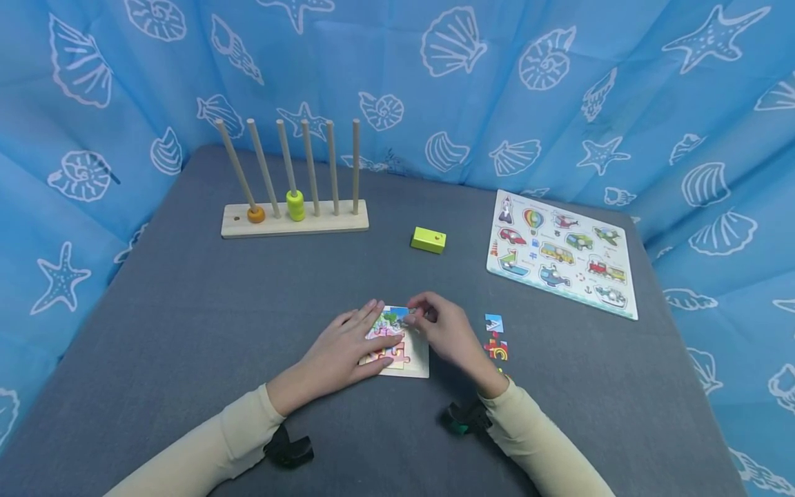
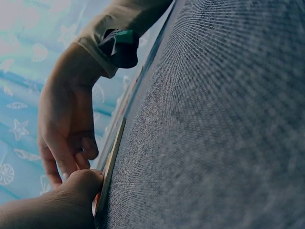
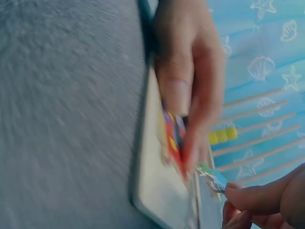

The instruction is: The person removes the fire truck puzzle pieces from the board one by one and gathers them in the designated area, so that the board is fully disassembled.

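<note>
A small jigsaw board (image 1: 419, 364) with a pale frame lies on the cloth, its picture partly filled with colourful pieces. My left hand (image 1: 341, 351) rests on the board's left side, fingers spread and fairly straight over the pieces. At the board's upper right, my right hand (image 1: 446, 330) pinches a blue-and-green jigsaw piece (image 3: 215, 178) between thumb and fingers. In the right wrist view this piece is tilted at the far end of the board; whether it touches the board I cannot tell. The left hand covers part of the picture.
Loose jigsaw pieces (image 1: 495, 345) lie right of my right hand, one partly hidden by the wrist. Behind are a yellow-green block (image 1: 428, 239) and a wooden peg stand (image 1: 335, 222) with orange and yellow-green beads. A vehicle puzzle board (image 1: 528, 273) lies at the back right.
</note>
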The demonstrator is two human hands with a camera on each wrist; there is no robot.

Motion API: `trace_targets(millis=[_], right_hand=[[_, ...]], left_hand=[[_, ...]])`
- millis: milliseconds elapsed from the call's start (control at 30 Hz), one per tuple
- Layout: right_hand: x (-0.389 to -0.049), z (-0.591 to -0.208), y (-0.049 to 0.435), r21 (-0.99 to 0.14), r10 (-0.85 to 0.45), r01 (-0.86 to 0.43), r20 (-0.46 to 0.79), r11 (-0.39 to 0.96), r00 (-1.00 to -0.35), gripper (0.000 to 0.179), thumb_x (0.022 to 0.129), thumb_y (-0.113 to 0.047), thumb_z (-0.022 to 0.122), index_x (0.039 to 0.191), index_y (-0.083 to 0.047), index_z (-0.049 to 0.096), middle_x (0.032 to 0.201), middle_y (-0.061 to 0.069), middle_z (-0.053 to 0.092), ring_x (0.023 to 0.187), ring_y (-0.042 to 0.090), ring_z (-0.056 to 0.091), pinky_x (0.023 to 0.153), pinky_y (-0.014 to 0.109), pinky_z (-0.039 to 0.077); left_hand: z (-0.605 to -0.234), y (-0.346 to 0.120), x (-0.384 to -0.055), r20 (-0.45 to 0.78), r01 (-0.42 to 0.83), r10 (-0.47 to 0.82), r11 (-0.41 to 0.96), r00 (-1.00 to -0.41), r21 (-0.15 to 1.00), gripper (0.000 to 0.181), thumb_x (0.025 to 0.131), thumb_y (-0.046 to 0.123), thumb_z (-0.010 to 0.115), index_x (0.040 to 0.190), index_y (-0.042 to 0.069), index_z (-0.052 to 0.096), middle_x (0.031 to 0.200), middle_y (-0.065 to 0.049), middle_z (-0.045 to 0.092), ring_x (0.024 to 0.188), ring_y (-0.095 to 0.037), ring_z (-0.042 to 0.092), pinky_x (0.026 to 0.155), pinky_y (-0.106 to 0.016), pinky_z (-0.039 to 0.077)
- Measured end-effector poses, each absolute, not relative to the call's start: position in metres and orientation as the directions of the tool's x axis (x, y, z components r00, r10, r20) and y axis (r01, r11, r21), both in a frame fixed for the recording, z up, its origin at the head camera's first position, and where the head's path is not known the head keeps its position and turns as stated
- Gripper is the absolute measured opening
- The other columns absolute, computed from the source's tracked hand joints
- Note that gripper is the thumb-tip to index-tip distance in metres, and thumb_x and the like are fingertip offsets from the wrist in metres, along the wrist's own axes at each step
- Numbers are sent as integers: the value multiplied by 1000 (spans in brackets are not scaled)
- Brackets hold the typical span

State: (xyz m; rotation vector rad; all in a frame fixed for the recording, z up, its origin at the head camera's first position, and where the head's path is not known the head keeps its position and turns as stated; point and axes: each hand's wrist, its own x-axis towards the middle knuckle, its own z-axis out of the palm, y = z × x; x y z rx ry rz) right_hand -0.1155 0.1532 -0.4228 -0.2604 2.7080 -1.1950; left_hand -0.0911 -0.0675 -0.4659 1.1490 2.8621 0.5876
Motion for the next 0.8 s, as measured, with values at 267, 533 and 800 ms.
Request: trace_targets(millis=[267, 533, 800], right_hand=[[-121, -414, 194, -713, -145, -10, -128, 701, -981, 19, 90, -13, 67, 109, -11, 65, 85, 4, 59, 69, 17, 51, 59, 26, 40], [-120, -411, 237, -691, -133, 26, -175, 723, -976, 18, 91, -14, 65, 109, -9, 65, 87, 7, 61, 65, 17, 49, 54, 27, 40], [-121, -418, 258, -679, -174, 5, -195, 734, -965, 19, 92, -15, 65, 109, -7, 64, 86, 7, 59, 64, 15, 50, 55, 26, 40]], left_hand=[[-467, -67, -91, 142, 665, 663, 664, -735, 341, 47, 95, 51, 50, 140, 37, 49, 156, -11, 28, 145, -26, 22, 109, -49, 29], [-474, -69, -93, 246, 711, 668, 642, -702, 286, 46, 94, 50, 54, 137, 34, 53, 152, -13, 36, 144, -31, 26, 105, -49, 35], [-476, -68, -94, 260, 714, 665, 646, -700, 269, 48, 93, 51, 54, 137, 31, 53, 152, -12, 37, 143, -31, 27, 104, -49, 37]])
